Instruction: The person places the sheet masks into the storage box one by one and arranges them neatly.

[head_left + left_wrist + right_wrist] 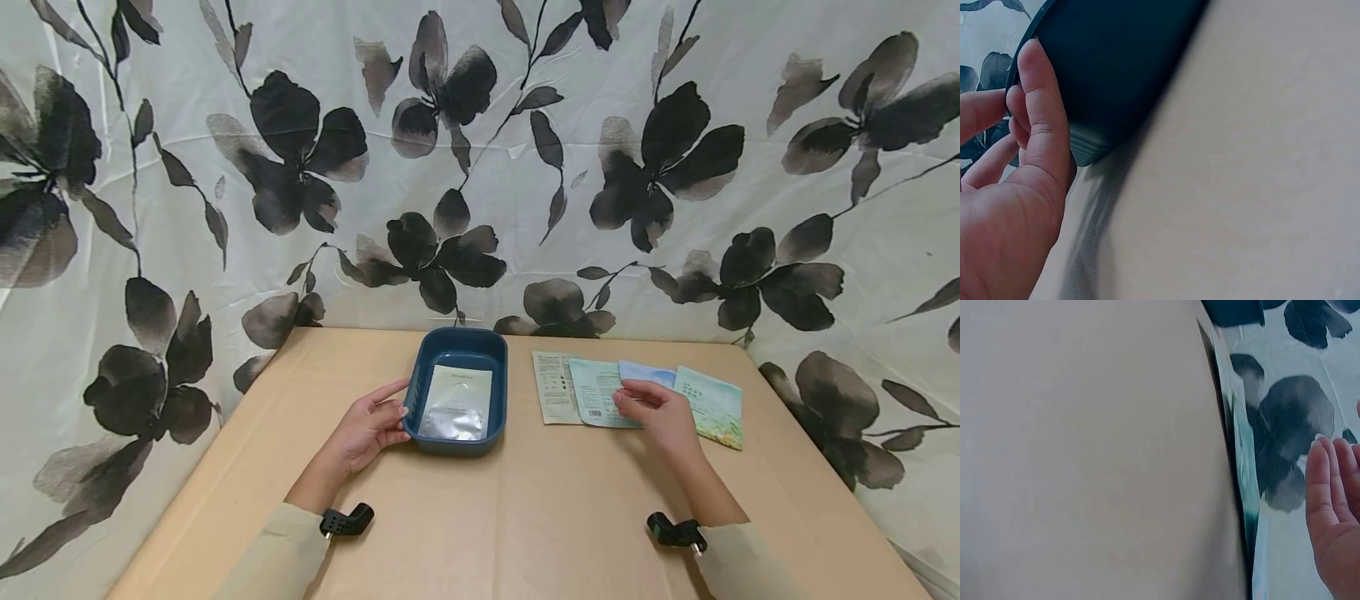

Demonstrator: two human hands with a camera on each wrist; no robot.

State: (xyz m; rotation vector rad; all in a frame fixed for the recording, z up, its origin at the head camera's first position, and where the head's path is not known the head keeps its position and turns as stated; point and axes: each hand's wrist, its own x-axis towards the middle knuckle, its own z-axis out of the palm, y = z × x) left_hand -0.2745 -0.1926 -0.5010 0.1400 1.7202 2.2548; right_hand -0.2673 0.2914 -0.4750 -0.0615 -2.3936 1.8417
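A dark blue rectangular plastic bin (498, 408) stands on the table, with a white and silver flat packet (456, 404) lying inside it. My left hand (371, 429) holds the bin at its left side near the front corner; in the left wrist view the thumb (1044, 119) lies along the outer wall. Over a row of flat packets my right hand (660, 417) hovers with relaxed, slightly bent fingers and nothing in them. The row has a grey-green printed packet (553, 387), a pale aqua one (595, 392), a light blue one (647, 375) partly behind the hand, and a green landscape one (712, 404).
The tan table (502, 517) ends at the back against a white curtain (540, 208) with dark flowers. The bin stands close to that back edge. Between the bin and the packets lies a narrow strip of tabletop.
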